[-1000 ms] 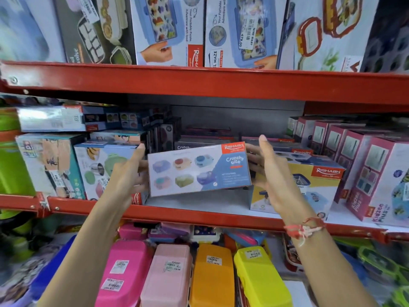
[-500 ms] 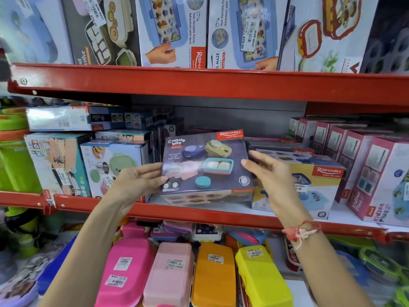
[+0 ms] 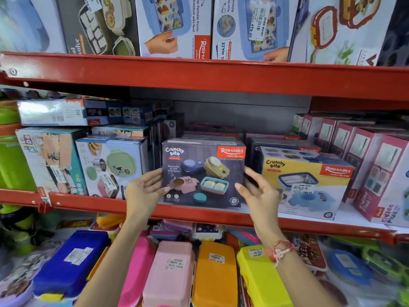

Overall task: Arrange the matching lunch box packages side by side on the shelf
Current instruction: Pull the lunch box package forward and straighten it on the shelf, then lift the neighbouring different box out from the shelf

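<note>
the dark crunchy bite box (image 3: 202,173) is standing upright on the red middle shelf (image 3: 199,212), with its front face looking out and its lower edge sitting close to the shelf lip. the left hand (image 3: 145,191) is resting at the left edge of this box; its fingers (image 3: 155,173) are spread loosely and only the tips are touching the box side, so it is not gripping. the right hand (image 3: 257,193) is hovering just beside the right edge, with its fingers (image 3: 251,173) opened wide and curved. i cannot tell if they are touching the cardboard. a red and white thread bracelet (image 3: 278,251) is sitting on the right wrist.

just to the right, the yellow crunchy bite box (image 3: 307,182) is standing on the same shelf, turned a little at an angle, and a narrow gap is staying between the two boxes where the right hand is. to the left, a white and blue lunch box package (image 3: 110,167) is standing near, with only a thin space for the left hand. more dark boxes are lying stacked behind. pink kidzee plus boxes (image 3: 376,173) are filling the right end of the shelf.
</note>
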